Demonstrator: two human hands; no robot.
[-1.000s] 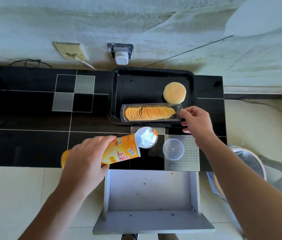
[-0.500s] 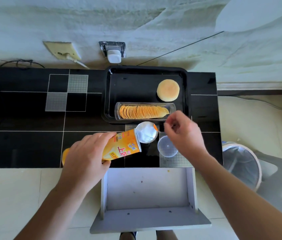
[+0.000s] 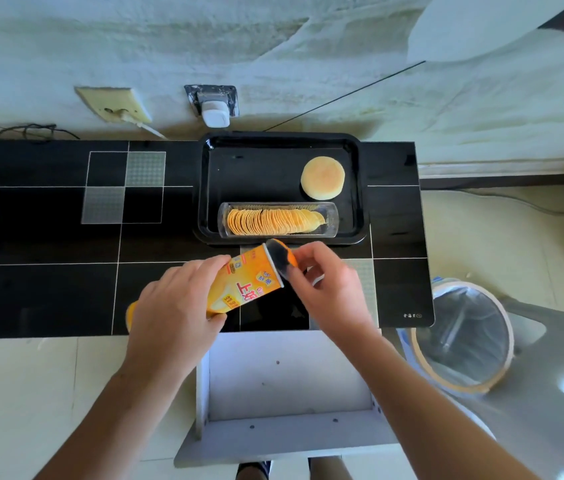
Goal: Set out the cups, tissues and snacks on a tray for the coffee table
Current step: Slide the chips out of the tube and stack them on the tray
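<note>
A black tray (image 3: 204, 188) sits at the back of the black coffee table (image 3: 48, 244). On it lie a round bun (image 3: 322, 177) and a clear sleeve of stacked crisps (image 3: 277, 221). In front of the tray my left hand (image 3: 173, 313) grips an orange crisp can (image 3: 245, 289), tilted with its open mouth up and to the right. My right hand (image 3: 332, 292) is at the can's mouth with fingers curled, pinching what looks like the clear lid, which is blurred and mostly hidden. No cups or tissues are in view.
A lined waste bin (image 3: 464, 334) stands on the floor right of the table. A white open-topped stand (image 3: 287, 375) sits below the table's front edge. Wall sockets with a plug (image 3: 216, 112) and cables are behind the table.
My right hand left the crisp sleeve on the tray, came down over the clear lid on the table and reached the can's mouth. The can swung up and right.
</note>
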